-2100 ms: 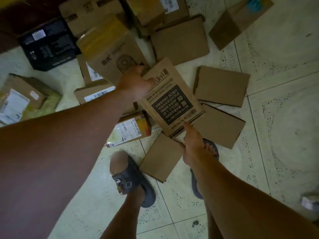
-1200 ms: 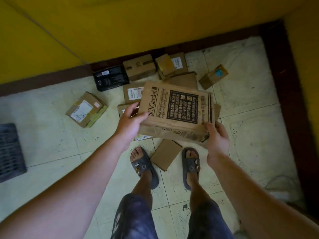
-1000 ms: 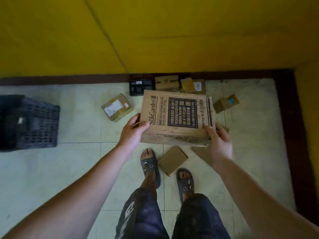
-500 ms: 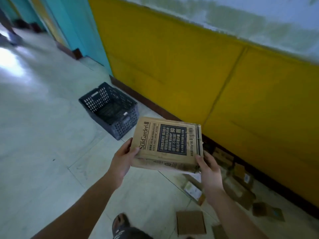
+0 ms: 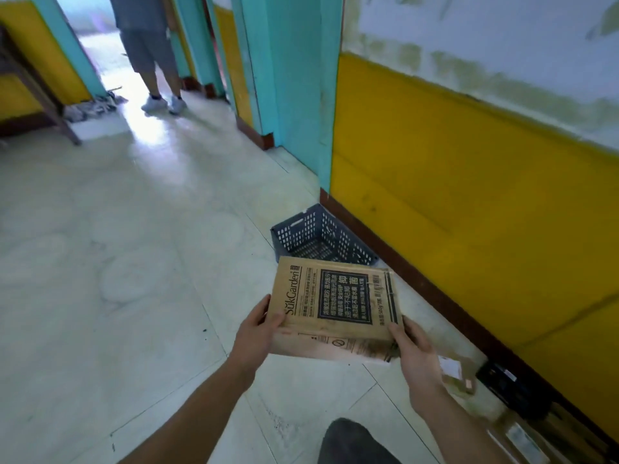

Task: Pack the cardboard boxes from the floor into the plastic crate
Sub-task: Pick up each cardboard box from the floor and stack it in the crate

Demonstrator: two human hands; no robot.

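I hold a brown cardboard box (image 5: 335,308) printed "SukGarden" with a black label, level in front of me. My left hand (image 5: 259,329) grips its near left corner and my right hand (image 5: 410,349) grips its near right corner. The dark blue plastic crate (image 5: 321,237) with perforated walls stands on the floor just beyond the box, against the yellow wall; the box hides its near edge. Nothing shows inside the visible part of the crate.
More boxes lie along the wall at lower right: a brown one with a white label (image 5: 457,376), a black one (image 5: 505,385) and others. A person (image 5: 150,55) stands in the doorway at the back. A teal pillar (image 5: 294,88) rises behind the crate.
I picked the box up from the pile, stood and turned left. The crate has come from the far left to directly beyond the box, and the box pile has slid to the lower right.
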